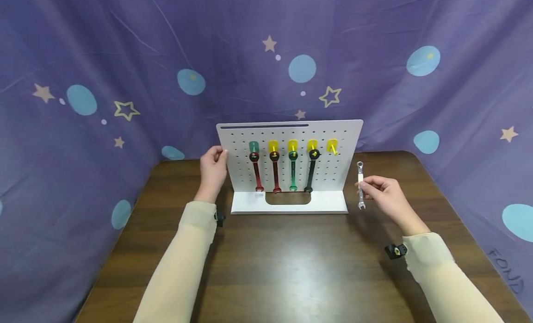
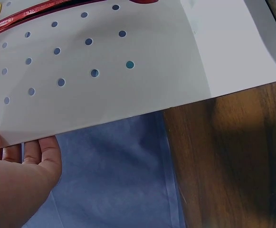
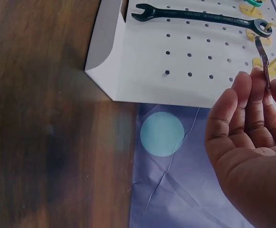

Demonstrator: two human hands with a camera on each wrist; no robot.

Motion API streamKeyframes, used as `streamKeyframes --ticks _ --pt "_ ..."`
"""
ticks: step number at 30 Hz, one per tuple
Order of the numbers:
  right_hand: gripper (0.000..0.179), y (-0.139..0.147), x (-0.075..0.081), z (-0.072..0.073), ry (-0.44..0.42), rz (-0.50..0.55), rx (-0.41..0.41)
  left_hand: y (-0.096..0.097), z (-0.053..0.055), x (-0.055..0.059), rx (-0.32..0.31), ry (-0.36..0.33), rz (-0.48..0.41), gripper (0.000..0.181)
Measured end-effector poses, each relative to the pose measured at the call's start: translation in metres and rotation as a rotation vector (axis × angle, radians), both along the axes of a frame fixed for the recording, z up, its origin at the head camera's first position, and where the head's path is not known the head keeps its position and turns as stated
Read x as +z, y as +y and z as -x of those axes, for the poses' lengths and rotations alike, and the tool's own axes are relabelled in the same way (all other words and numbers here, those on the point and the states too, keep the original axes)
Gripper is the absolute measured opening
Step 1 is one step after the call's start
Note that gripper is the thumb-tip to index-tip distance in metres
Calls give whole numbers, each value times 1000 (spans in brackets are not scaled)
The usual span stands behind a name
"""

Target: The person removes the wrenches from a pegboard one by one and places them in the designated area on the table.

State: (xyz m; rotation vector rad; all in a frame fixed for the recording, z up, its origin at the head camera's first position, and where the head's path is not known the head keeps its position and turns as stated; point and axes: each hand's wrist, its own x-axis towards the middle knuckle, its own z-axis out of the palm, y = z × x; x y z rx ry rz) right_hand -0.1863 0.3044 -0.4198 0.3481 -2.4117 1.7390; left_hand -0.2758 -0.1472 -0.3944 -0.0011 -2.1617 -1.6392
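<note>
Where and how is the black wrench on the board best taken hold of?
Pinch the black wrench around the middle of its handle, probably from the front right. It hangs by its ring end on a yellow hook, so the thin handle is uncovered. On its left hangs the green wrench; the empty hook on its right leaves more room.

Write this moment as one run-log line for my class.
left hand: grips white pegboard, left edge | right hand: pinches silver wrench | hung: four wrenches | rightmost yellow hook: bare
</note>
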Motion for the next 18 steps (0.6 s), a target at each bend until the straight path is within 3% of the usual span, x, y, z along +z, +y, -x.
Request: streamKeyframes --ticks 18 --pt "28 11 -8 -4 -61 -80 -41 1 1 -1 8 46 -36 12"
